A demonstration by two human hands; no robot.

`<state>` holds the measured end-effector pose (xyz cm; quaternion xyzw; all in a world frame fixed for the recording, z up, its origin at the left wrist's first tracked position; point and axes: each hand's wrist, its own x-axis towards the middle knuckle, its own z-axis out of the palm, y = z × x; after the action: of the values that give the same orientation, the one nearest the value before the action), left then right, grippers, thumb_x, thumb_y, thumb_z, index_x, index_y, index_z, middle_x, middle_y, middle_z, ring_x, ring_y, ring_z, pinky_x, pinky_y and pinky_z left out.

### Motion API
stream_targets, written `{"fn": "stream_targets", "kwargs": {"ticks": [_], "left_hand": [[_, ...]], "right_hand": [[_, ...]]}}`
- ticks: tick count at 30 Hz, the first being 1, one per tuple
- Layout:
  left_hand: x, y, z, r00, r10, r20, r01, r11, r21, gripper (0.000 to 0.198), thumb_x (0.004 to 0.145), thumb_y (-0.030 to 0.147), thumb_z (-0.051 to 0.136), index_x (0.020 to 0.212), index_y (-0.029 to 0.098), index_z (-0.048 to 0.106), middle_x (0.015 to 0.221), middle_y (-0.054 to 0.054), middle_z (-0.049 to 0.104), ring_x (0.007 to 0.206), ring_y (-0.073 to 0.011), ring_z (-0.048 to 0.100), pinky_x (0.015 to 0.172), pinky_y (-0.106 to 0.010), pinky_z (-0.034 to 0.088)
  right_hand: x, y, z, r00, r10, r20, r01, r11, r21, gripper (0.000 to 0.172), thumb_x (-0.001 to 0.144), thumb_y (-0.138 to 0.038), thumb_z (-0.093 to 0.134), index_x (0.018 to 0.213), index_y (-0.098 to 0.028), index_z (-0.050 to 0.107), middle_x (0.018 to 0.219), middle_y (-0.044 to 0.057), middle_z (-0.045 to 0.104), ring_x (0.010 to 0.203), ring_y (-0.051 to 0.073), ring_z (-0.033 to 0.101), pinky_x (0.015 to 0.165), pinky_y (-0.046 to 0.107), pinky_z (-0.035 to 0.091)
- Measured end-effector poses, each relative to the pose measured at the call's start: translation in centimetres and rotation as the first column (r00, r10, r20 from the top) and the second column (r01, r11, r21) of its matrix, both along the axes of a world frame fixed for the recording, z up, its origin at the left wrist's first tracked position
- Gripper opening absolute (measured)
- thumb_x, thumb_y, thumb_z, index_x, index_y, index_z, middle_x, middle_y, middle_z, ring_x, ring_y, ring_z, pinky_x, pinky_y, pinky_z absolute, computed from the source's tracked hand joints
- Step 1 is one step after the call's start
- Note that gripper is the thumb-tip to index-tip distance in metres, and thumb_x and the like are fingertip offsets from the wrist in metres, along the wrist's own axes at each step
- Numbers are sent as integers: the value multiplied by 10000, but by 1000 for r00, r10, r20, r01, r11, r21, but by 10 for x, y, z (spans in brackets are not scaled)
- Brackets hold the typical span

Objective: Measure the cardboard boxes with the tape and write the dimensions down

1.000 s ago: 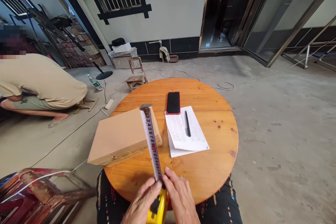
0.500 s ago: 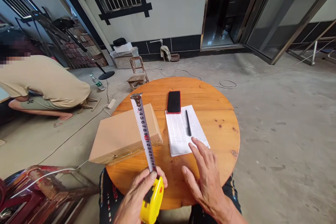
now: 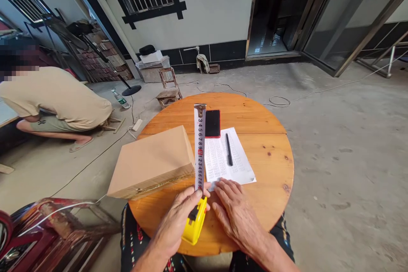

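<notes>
My left hand [image 3: 177, 216] is closed around a yellow tape measure [image 3: 195, 225], thumb on top near the blade's mouth. The numbered white blade [image 3: 199, 148] is drawn out and points away from me, its metal hook at the far end. Beside it, my right hand [image 3: 234, 208] rests with fingers stretched out at the near edge of a written sheet of paper [image 3: 218, 157]; it holds nothing. A black pen [image 3: 229, 149] lies on the paper. The blade partly covers a black phone with a red edge [image 3: 213, 123]. Left of the blade sits a closed cardboard box [image 3: 153, 157].
Everything lies on a round wooden table [image 3: 270, 136]. A small wooden chair [image 3: 168, 87] stands behind it, and a plastic bottle [image 3: 120, 98] is on the floor. At left a person [image 3: 60, 97] sits on a low stool. A red vehicle part [image 3: 22, 242] is near left.
My left hand has moved right and forward with the tape measure, so the blade now stands beside the paper instead of over the box. My right hand has lowered onto the paper's near edge.
</notes>
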<state>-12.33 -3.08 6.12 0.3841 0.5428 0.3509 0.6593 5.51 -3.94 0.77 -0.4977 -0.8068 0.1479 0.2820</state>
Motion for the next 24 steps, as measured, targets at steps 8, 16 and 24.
{"fn": "stream_targets", "kwargs": {"ticks": [8,16,24], "left_hand": [[3,21,2,991,-120,58,127,982,-142,356,766,498,711,881,161,717,1214,-107,661,761,-176,655,792,-302,481],[1,23,0,989,-139,55,145,978,-149,336,767,492,708,864,171,727,1285,-103,626,759,-166,651,777,-297,475],[-11,23,-5,986,-138,96,152,975,-162,328,775,496,706,855,178,718,1372,-87,572,746,-157,650,765,-297,468]], "right_hand": [[20,6,10,991,78,-111,-83,995,-45,365,877,-22,398,1113,-158,640,1139,101,698,1081,219,635,969,388,532],[63,76,25,910,-65,410,44,997,59,353,890,-6,421,1096,-180,650,1031,100,681,786,188,665,661,288,504],[70,124,22,745,133,654,-234,970,69,187,915,-76,489,955,-166,649,1185,133,620,818,216,638,682,332,463]]}}
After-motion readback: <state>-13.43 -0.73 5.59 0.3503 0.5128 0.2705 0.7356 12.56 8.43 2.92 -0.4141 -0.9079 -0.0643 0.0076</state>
